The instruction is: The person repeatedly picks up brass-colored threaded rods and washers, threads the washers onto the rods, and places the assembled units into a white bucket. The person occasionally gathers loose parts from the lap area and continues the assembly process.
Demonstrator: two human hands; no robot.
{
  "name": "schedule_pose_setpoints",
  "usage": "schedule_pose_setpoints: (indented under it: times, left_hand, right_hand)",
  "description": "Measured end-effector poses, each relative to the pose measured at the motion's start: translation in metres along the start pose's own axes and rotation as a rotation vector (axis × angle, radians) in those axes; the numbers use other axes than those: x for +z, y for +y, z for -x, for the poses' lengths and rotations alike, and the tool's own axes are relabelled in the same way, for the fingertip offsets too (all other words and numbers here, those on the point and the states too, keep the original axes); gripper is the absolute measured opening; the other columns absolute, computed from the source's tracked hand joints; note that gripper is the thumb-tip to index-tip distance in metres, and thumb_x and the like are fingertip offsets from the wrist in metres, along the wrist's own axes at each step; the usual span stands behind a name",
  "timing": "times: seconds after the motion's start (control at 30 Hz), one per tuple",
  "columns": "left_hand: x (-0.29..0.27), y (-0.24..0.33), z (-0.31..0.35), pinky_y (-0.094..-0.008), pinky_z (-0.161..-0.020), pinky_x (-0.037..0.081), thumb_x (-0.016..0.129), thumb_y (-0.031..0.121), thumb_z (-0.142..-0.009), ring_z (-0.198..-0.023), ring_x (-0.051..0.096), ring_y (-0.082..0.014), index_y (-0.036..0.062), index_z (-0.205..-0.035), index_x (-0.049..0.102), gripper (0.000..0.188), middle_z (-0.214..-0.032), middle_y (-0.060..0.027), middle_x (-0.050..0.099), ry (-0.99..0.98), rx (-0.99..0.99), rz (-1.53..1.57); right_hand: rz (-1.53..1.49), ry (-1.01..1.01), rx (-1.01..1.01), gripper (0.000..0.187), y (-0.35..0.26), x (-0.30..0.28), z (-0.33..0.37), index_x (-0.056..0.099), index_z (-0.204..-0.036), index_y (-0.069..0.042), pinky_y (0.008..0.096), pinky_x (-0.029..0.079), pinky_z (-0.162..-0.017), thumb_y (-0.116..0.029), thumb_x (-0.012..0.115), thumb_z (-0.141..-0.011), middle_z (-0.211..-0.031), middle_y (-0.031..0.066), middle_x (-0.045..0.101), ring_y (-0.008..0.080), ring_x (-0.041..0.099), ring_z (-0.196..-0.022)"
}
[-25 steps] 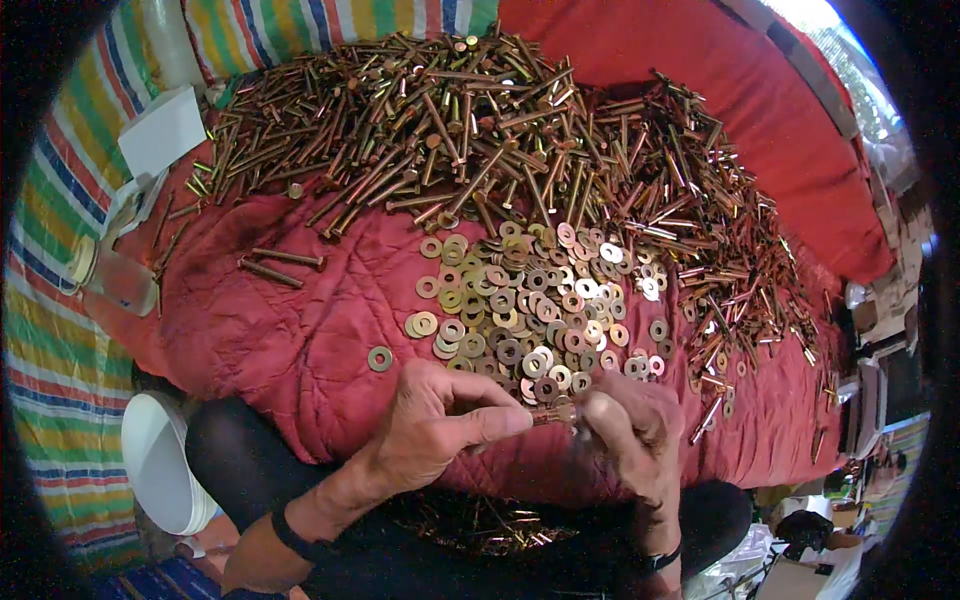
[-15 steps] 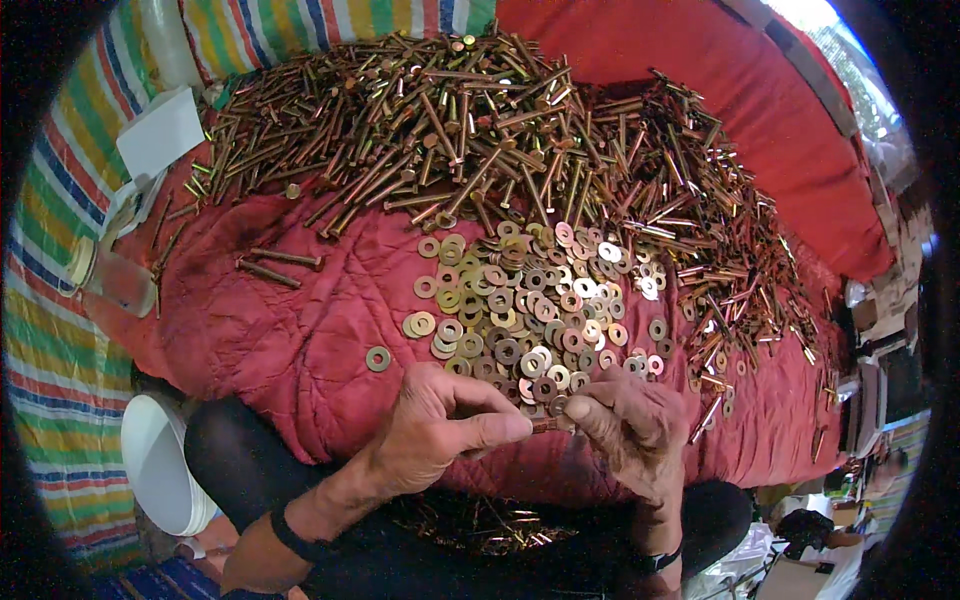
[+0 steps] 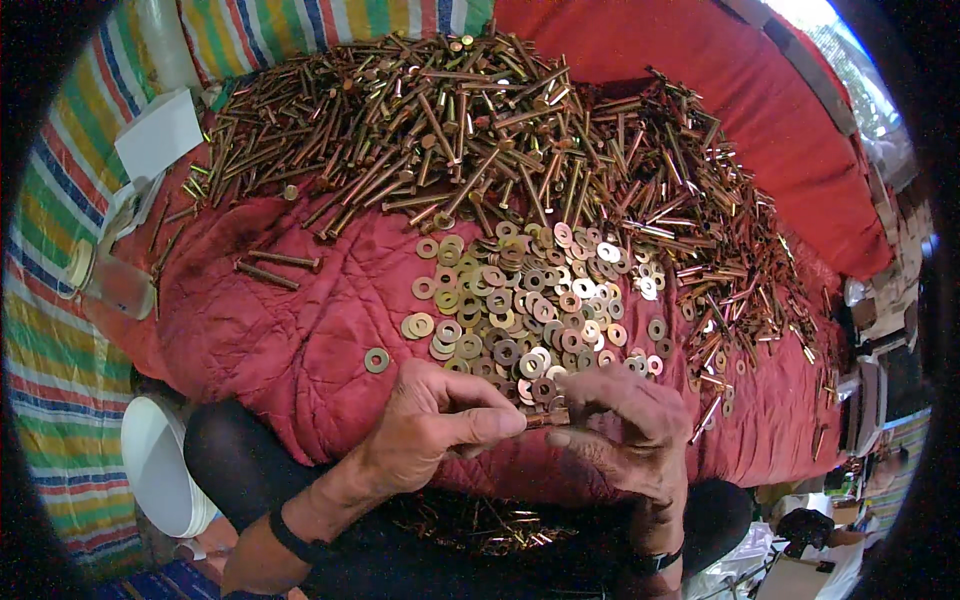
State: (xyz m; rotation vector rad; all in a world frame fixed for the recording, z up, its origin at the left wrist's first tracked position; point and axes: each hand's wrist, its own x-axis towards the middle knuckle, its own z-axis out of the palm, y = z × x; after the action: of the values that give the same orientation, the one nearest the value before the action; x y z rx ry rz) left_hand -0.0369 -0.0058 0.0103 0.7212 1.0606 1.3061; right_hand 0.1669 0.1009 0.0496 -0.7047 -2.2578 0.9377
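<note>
My left hand (image 3: 440, 415) pinches a copper-coloured bolt (image 3: 540, 420) between thumb and forefinger. One end of the bolt juts out to the right; the rest is hidden by my fingers. Around that end, my right hand (image 3: 630, 420) has its thumb and forefinger spread apart, and I see nothing held between them. Just beyond both hands lies a heap of flat brass-coloured washers (image 3: 507, 352) on a red quilted cloth (image 3: 330, 345). A single washer (image 3: 376, 360) sits apart, left of the heap.
A large pile of long bolts (image 3: 430, 130) covers the far side and runs down the right. Two loose bolts (image 3: 280, 268) lie to the left. A clear jar (image 3: 115, 282) and a white box (image 3: 160, 135) stand farther left, with a white bucket (image 3: 160, 465) below. More bolts (image 3: 500, 527) lie between my legs.
My right thumb and forefinger have parted from the bolt's end, leaving it exposed. My left hand keeps its pinch, shifted very slightly left.
</note>
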Motion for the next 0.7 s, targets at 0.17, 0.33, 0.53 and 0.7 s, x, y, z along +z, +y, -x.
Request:
schedule_pose_setpoints:
  times: [0.17, 0.33, 0.53, 0.7]
  left_hand:
    - [0.001, 0.002, -0.001, -0.0222, -0.052, 0.036, 0.077, 0.014, -0.091, -0.056, 0.050, -0.0040, -0.0024, -0.090, 0.079, 0.017, -0.065, 0.0024, 0.062, 0.020, -0.038, 0.035]
    - [-0.004, 0.011, -0.001, -0.0284, -0.056, 0.045, 0.076, 0.018, -0.091, -0.061, 0.059, -0.0102, 0.0011, -0.094, 0.079, 0.017, -0.071, -0.0043, 0.070, -0.315, 0.029, -0.411]
    - [-0.008, 0.030, -0.006, -0.0368, -0.070, 0.057, 0.075, 0.022, -0.088, -0.078, 0.073, -0.0285, 0.0055, -0.098, 0.079, 0.020, -0.091, -0.0125, 0.077, -0.150, 0.326, -0.910]
    - [-0.027, 0.044, -0.032, -0.0362, -0.077, 0.057, 0.072, 0.017, -0.089, -0.086, 0.075, -0.0259, 0.0026, -0.103, 0.077, 0.021, -0.098, -0.0135, 0.078, 0.210, 0.370, -0.987]
  right_hand:
    - [-0.023, -0.056, -0.037, 0.028, 0.003, 0.003, -0.004, 0.071, -0.102, -0.002, 0.0331, 0.051, -0.065, -0.017, 0.085, -0.083, -0.080, 0.0093, 0.069, 0.0220, 0.068, -0.068]
    - [-0.194, -0.119, 0.185, 0.016, 0.000, -0.011, -0.001, 0.073, -0.089, 0.002, 0.0290, 0.047, -0.061, -0.014, 0.078, -0.089, -0.075, 0.0053, 0.066, 0.0153, 0.063, -0.066]
    - [0.043, 0.396, 0.216, 0.021, 0.076, -0.058, -0.037, 0.074, -0.107, 0.002, 0.0264, 0.051, -0.070, -0.014, 0.074, -0.095, -0.087, 0.0060, 0.072, 0.0132, 0.066, -0.079]
    - [0.414, 0.363, -0.048, 0.025, 0.154, -0.086, -0.074, 0.074, -0.116, -0.003, 0.0344, 0.056, -0.082, -0.009, 0.073, -0.092, -0.107, 0.0101, 0.075, 0.0208, 0.071, -0.093]
